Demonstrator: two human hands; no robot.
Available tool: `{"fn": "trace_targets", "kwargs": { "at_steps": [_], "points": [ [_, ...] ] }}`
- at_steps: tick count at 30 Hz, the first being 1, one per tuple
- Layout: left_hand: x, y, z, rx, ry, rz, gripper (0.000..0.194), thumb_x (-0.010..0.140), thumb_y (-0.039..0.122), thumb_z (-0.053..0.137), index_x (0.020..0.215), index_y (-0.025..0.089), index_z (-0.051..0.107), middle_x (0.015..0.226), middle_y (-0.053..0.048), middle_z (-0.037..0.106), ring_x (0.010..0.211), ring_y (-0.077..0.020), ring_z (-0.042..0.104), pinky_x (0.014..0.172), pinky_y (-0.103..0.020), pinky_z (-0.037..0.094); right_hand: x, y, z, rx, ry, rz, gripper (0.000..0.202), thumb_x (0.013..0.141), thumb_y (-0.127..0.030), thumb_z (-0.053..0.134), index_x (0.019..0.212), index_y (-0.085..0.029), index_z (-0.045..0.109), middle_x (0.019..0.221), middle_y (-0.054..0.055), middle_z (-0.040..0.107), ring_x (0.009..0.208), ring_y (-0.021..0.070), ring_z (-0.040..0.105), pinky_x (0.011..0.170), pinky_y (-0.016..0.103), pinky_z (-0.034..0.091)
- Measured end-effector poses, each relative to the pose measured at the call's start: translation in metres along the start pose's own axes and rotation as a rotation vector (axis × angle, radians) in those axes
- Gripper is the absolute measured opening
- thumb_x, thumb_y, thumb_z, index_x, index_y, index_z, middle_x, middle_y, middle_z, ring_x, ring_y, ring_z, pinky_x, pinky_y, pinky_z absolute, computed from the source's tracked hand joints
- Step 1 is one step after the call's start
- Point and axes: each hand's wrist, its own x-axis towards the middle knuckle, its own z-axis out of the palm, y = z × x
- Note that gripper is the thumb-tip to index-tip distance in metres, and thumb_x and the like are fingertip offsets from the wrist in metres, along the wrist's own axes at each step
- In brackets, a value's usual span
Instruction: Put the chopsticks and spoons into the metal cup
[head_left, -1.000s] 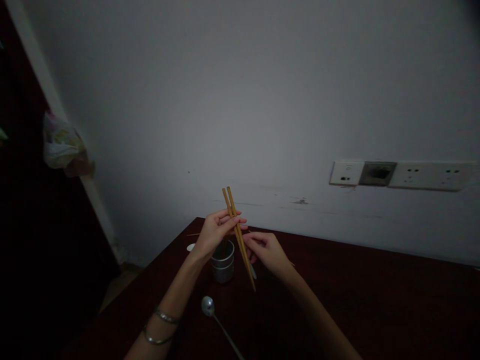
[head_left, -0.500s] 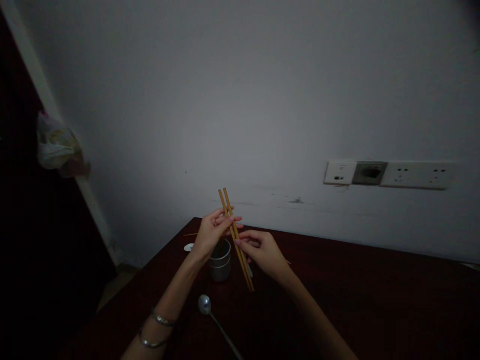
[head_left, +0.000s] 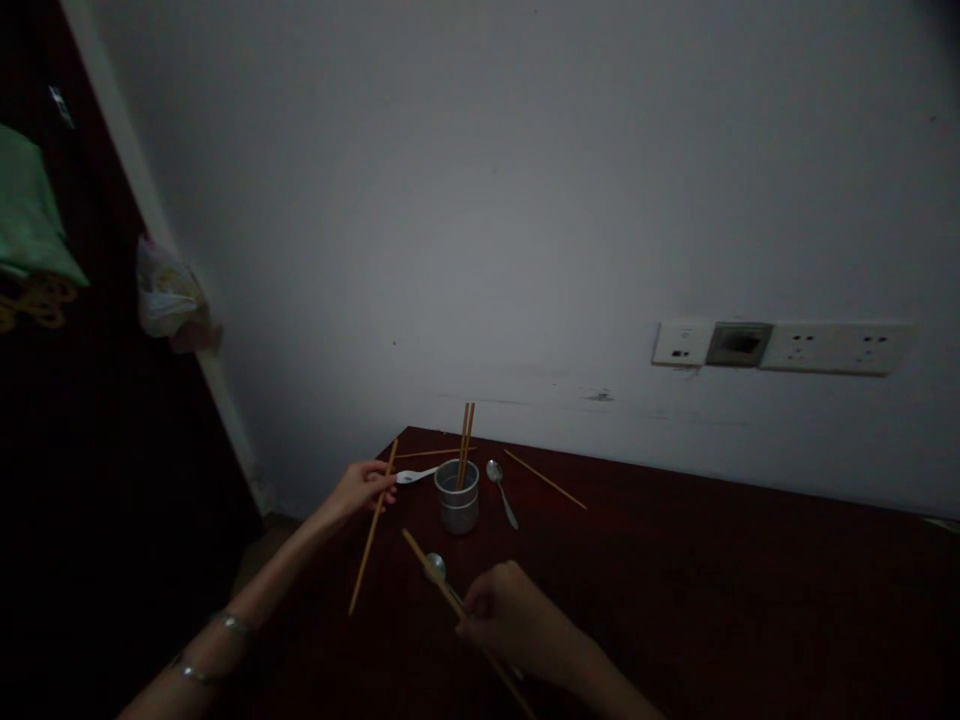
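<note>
My left hand (head_left: 365,488) is closed on one wooden chopstick (head_left: 366,560), which slants down toward me on the left of the metal cup (head_left: 459,510). In my right hand (head_left: 504,612), nearer to me, another chopstick (head_left: 426,562) is pinched, crossing above a long-handled spoon (head_left: 436,567) on the table; that spoon's handle is mostly hidden. Two chopsticks (head_left: 466,440) stand upright in the cup. Left of the cup, close to my left fingers, lies a white spoon (head_left: 409,477). A small metal spoon (head_left: 503,490) lies just right of the cup.
One loose chopstick (head_left: 551,482) lies on the dark red table (head_left: 675,570) at the right, another (head_left: 427,454) behind the cup. The wall (head_left: 525,230) with sockets (head_left: 784,347) rises behind. A plastic bag (head_left: 169,290) and green cloth (head_left: 34,210) hang at the left.
My hands have moved apart: the two chopsticks held together are now split, one in each hand. My left hand went left, my right hand down toward me. The cup is now uncovered.
</note>
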Motion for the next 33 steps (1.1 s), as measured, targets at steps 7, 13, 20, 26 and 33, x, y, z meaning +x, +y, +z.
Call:
{"fn": "trace_targets", "kwargs": {
  "at_steps": [7,13,20,26,33],
  "points": [
    [0.004,-0.082,-0.021,0.548,0.050,-0.180,0.019,0.072,0.033,0.056,0.073,0.014,0.054,0.053,0.002,0.056,0.046,-0.0132,0.056,0.044,-0.022,0.042,-0.004,-0.002,0.042,-0.257,-0.092,0.088,0.013,0.067,-0.022,0.062,0.076,-0.020,0.071,0.076,0.005,0.071,0.066,0.0156,0.063,0.056,0.021,0.041],
    [-0.002,-0.092,-0.015,0.887,0.063,0.002,0.012,0.074,0.026,0.054,0.074,0.015,0.060,0.076,-0.005,0.065,0.076,-0.0181,0.062,0.061,-0.023,0.042,-0.007,0.003,0.056,-0.375,-0.075,0.035,0.019,0.072,-0.022,0.060,0.090,-0.019,0.067,0.094,0.007,0.068,0.086,0.0225,0.063,0.074,0.029,0.046],
    [-0.010,-0.082,-0.006,1.049,0.110,-0.020,0.017,0.078,0.031,0.049,0.086,0.020,0.060,0.096,-0.006,0.063,0.089,-0.0213,0.058,0.065,-0.026,0.039,-0.009,-0.003,0.060,-0.524,-0.115,-0.015,0.022,0.078,-0.020,0.053,0.098,-0.018,0.063,0.102,0.010,0.064,0.087,0.0251,0.063,0.071,0.032,0.050],
    [-0.008,-0.087,-0.007,1.025,0.089,0.021,0.015,0.080,0.028,0.047,0.083,0.019,0.058,0.091,-0.006,0.063,0.086,-0.0199,0.059,0.065,-0.025,0.038,-0.008,0.004,0.067,-0.524,-0.092,-0.062,0.021,0.079,-0.020,0.050,0.096,-0.017,0.063,0.097,0.010,0.064,0.083,0.0250,0.064,0.068,0.032,0.049],
    [-0.005,-0.090,-0.008,1.018,0.069,0.028,0.016,0.080,0.029,0.046,0.085,0.018,0.057,0.092,-0.007,0.063,0.087,-0.0202,0.059,0.067,-0.026,0.038,-0.007,0.005,0.063,-0.520,-0.118,-0.041,0.022,0.078,-0.021,0.052,0.097,-0.018,0.063,0.100,0.010,0.064,0.084,0.0233,0.064,0.070,0.030,0.050]
  ]
}}
